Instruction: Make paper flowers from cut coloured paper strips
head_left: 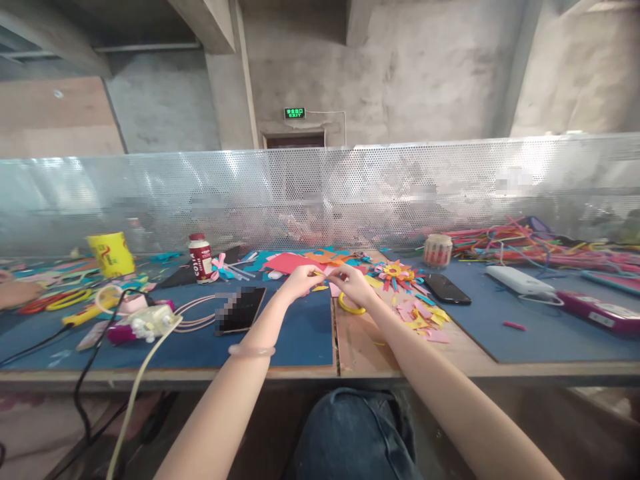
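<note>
Above the middle of the table, my left hand (304,280) and my right hand (354,285) almost meet, fingertips pinched. A small yellow piece (318,273), seemingly paper, shows at the left fingertips. What the right fingers hold, if anything, is too small to make out. Just under the right hand is a yellow loop (352,307), like a scissor handle; whether the hand touches it I cannot tell. Red paper (290,263) lies behind the left hand. To the right are layered paper flowers (395,272) and a pile of pink and yellow paper scraps (423,317).
Phones (243,310) (447,289) lie either side. At left stand a red-capped bottle (201,259), a yellow roll (111,255) and a plug cluster (147,323) with cables. Right are a jar (437,251), a white power strip (520,281) and coloured stems (525,243). A perforated metal screen (225,200) closes the back.
</note>
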